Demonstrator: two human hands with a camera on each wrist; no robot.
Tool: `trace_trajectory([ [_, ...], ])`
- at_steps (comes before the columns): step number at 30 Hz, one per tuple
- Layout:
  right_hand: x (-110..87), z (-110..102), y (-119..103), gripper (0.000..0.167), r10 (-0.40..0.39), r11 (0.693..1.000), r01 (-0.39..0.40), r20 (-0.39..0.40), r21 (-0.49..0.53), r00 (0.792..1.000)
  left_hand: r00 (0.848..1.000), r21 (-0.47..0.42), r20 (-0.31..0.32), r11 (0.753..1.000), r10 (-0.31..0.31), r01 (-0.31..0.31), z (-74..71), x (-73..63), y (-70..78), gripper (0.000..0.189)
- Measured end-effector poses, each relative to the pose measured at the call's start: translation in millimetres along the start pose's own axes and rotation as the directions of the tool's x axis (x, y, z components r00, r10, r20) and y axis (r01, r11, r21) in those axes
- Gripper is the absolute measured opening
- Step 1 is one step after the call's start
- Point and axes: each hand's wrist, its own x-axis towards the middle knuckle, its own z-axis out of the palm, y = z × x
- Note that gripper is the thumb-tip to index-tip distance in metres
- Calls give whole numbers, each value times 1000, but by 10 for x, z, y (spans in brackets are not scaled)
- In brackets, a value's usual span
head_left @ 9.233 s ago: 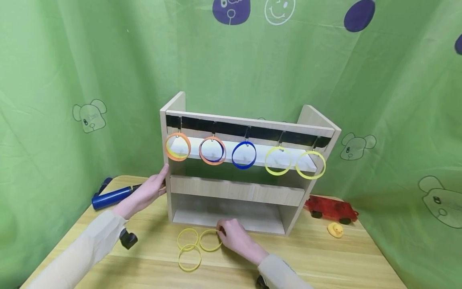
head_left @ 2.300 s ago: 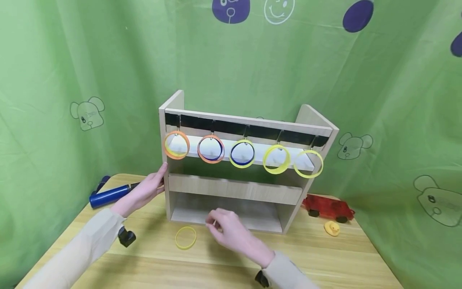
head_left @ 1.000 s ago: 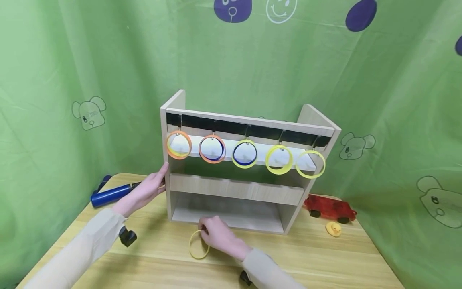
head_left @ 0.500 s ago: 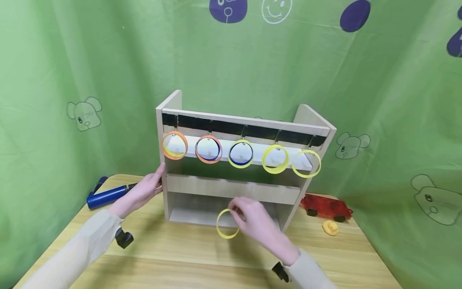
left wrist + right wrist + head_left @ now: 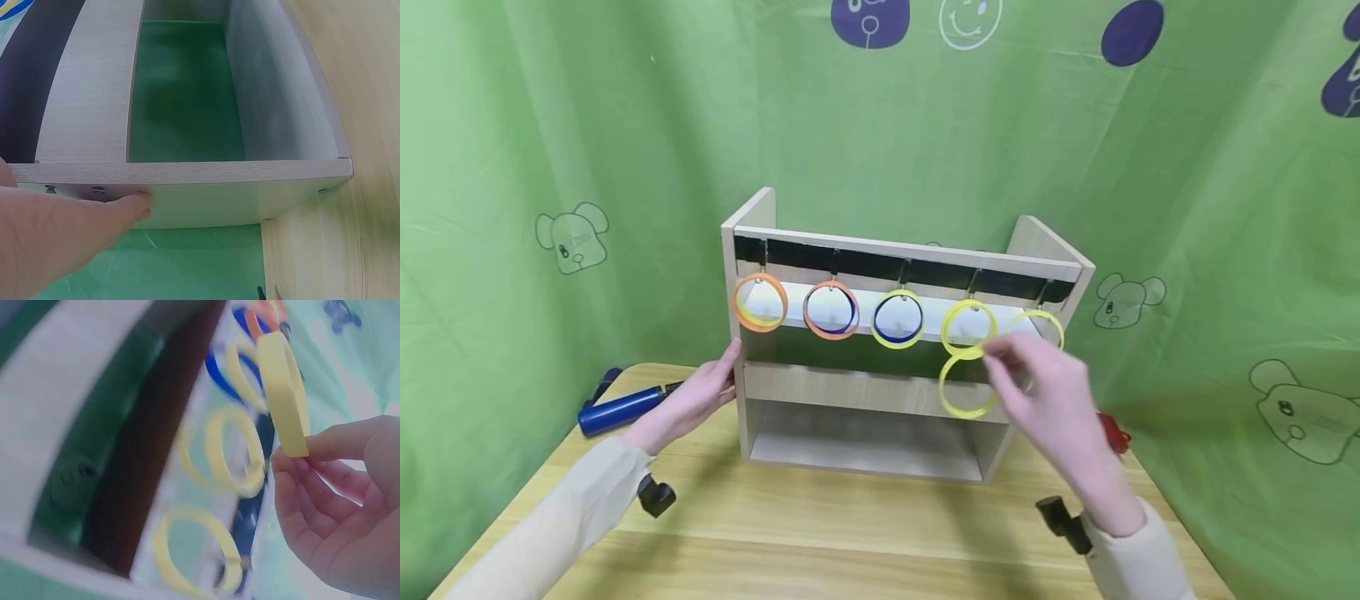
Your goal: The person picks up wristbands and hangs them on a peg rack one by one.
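Observation:
My right hand pinches a yellow ring between thumb and fingertips, in front of the wooden rack. In the head view it appears just below the fourth hook. Rings hang from every hook: an orange ring with yellow, an orange ring with blue, a yellow ring with blue, yellow rings, and at far right a yellow ring partly hidden by my right hand. My left hand rests against the rack's left side panel, thumb extended along it.
A blue cylinder lies on the wooden table left of the rack. Behind my right forearm, part of a red toy car shows. A green curtain surrounds the table.
My right hand has picked the last loose yellow ring off the table and raised it rightwards to the hooks. Earlier, more yellow rings went onto the middle and fourth hooks. The left hand stays put.

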Motion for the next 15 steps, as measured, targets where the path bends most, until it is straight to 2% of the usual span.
trace_trajectory([
  [4, 117, -210, 142, 11, 58, 998, -61, -66, -34, 996, 1000, 1, 2, 1000, 1, -1, -4, 3, 6, 90],
  [8, 208, -317, 304, 6, 88, 993, -96, -113, -71, 990, 1000, 4, 4, 1000, -8, 8, -8, 4, 5, 91],
  [15, 271, -347, 562, 7, 136, 980, -149, -105, -128, 985, 1000, -4, 5, 1000, -1, 1, -9, 2, -5, 91],
])
